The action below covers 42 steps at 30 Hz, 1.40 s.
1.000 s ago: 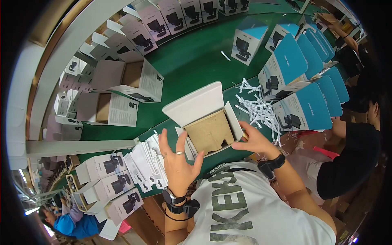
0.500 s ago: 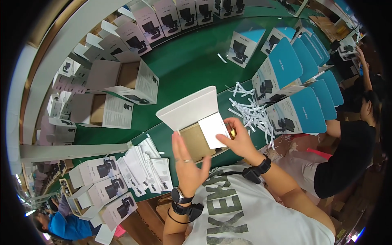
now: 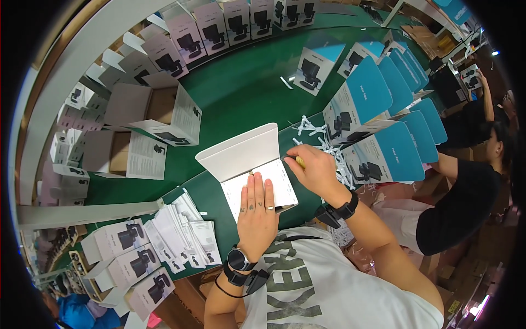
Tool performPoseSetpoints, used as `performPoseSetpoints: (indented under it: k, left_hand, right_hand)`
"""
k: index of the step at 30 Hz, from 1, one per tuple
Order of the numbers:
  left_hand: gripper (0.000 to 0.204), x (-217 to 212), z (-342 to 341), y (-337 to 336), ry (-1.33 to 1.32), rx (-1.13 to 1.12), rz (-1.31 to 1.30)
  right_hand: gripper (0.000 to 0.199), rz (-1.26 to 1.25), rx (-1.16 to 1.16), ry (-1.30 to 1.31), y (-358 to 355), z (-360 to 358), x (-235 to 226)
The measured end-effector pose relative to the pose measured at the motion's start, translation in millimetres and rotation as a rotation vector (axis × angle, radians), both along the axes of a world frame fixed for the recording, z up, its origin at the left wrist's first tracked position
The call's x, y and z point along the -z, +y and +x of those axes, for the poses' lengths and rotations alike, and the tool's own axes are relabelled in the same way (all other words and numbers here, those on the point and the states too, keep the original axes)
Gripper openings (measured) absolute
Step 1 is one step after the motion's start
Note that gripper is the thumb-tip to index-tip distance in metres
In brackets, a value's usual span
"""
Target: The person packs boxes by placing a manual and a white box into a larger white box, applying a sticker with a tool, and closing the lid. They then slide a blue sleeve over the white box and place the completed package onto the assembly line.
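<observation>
In front of me on the green table is a small white box (image 3: 241, 151), its lid flap raised on the far side. White printed paper (image 3: 282, 183) lies across the box's opening and hides what is below. My left hand (image 3: 257, 214) rests palm down on that paper, fingers stretched flat. Just off the box's right side, my right hand (image 3: 318, 170) is closed around a small yellow object (image 3: 299, 162). Only a bit of it shows between the fingers, so its kind cannot be told.
White leaflets (image 3: 178, 230) are piled to the left, beside printed boxes (image 3: 131, 236). White paper strips (image 3: 307, 127) lie right, by teal-flapped boxes (image 3: 378, 93). Larger open boxes (image 3: 178, 118) stand far left; upright boxes (image 3: 238, 22) line the back. A person in black (image 3: 466, 203) is at right.
My left hand has moved from beside the box onto the paper. My right hand has let go of the paper and drawn away, keeping the yellow object. The paper now spreads across the opening.
</observation>
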<state>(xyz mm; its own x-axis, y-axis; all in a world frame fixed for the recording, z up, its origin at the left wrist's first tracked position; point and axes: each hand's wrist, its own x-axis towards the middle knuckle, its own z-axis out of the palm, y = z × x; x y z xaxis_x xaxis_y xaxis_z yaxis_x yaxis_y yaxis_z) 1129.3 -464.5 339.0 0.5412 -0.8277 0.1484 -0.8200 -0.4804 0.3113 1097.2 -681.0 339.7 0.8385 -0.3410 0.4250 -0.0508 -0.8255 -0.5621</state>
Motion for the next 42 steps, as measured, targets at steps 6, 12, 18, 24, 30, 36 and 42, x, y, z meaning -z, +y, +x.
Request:
performPoseSetpoints:
  k: [6, 12, 18, 24, 30, 36, 42]
  left_hand:
    - [0.097, -1.6, 0.5, 0.8, -0.007, 0.004, 0.022]
    - [0.096, -2.7, -1.0, -1.6, 0.008, -0.002, 0.012]
    - [0.096, -4.3, -1.8, -2.8, 0.022, -0.004, -0.020]
    - [0.094, -5.2, -0.7, -5.1, 0.026, -0.005, -0.029]
    - [0.091, -6.2, -0.3, -2.5, 0.028, -0.003, -0.075]
    - [0.086, -1.5, -1.8, 4.0, 0.022, 0.028, -0.113]
    - [0.060, 2.9, -15.0, 26.1, -0.303, 0.046, 0.049]
  right_hand:
    - [0.013, -0.023, 0.029, 0.053, 4.1, -4.0, -4.2]
    - [0.015, 0.015, 0.013, 0.091, 9.0, -10.8, -4.3]
    - [0.019, 0.075, -0.101, 0.069, 4.4, -16.8, -9.3]
    - [0.025, 0.245, -0.229, 0.239, 5.6, -16.9, -14.6]
    - [0.028, 0.325, -0.310, 0.103, -8.9, -24.5, 9.6]
    - [0.022, 0.016, 0.152, 0.497, -57.3, -61.7, 14.5]
    - [0.033, -0.009, -0.192, 0.106, 36.6, -25.8, -35.5]
